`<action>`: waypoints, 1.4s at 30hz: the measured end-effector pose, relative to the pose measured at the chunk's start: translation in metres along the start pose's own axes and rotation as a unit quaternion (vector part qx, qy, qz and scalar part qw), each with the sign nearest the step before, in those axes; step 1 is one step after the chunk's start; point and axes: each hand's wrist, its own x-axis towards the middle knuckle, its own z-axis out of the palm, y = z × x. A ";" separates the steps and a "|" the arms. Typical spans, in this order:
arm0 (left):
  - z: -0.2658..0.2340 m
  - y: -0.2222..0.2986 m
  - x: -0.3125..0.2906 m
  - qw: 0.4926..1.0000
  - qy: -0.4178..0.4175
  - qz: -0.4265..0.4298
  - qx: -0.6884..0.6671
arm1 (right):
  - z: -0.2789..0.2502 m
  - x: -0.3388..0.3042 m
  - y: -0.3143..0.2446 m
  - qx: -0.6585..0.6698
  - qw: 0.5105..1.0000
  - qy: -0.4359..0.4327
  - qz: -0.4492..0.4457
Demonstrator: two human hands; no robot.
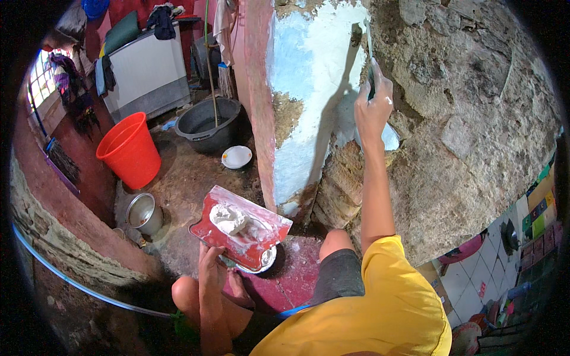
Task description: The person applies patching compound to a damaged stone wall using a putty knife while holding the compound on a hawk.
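Note:
My right hand (375, 104) is closed around the dark handle of a putty knife (369, 44). Its thin blade points up along the right edge of a wet white patch on the wall (320, 47). Lower down, my left hand (212, 268) grips the near edge of a red board (248, 256) smeared with white. On that board sits a thick lump of white putty (227, 219). Partly hidden beneath the board is a bowl (269, 259) with white material in it, standing on the red floor (303, 267).
Rough bare masonry (457, 136) spreads to the right of the patch. On the left floor stand a red bucket (132, 151), a black tub (202, 127), a white plate (237, 156) and a metal pot (144, 215). A broom (59, 160) leans at the far left.

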 end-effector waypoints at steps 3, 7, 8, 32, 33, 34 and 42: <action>-0.001 0.000 -0.001 1.000 0.007 -0.009 0.007 | 0.009 0.002 0.004 0.010 1.000 -0.004 0.000; -0.004 -0.001 -0.001 1.000 0.009 -0.009 0.014 | 0.019 0.000 0.008 0.002 0.999 -0.032 -0.007; -0.002 -0.001 -0.001 1.000 0.008 -0.005 0.010 | 0.020 -0.001 0.008 -0.004 0.999 -0.041 -0.005; -0.005 -0.003 0.001 1.000 -0.011 -0.012 0.017 | -0.006 -0.005 -0.002 -0.013 0.996 -0.082 0.009; -0.007 -0.003 0.001 1.000 -0.016 -0.012 0.019 | -0.011 -0.008 -0.005 -0.017 0.996 -0.087 0.013; -0.009 -0.002 0.001 0.999 -0.020 -0.011 0.022 | -0.014 -0.010 -0.008 -0.021 0.996 -0.091 0.016; -0.005 -0.002 0.001 1.000 -0.019 -0.009 0.018 | 0.001 0.036 -0.001 0.019 0.999 -0.039 0.000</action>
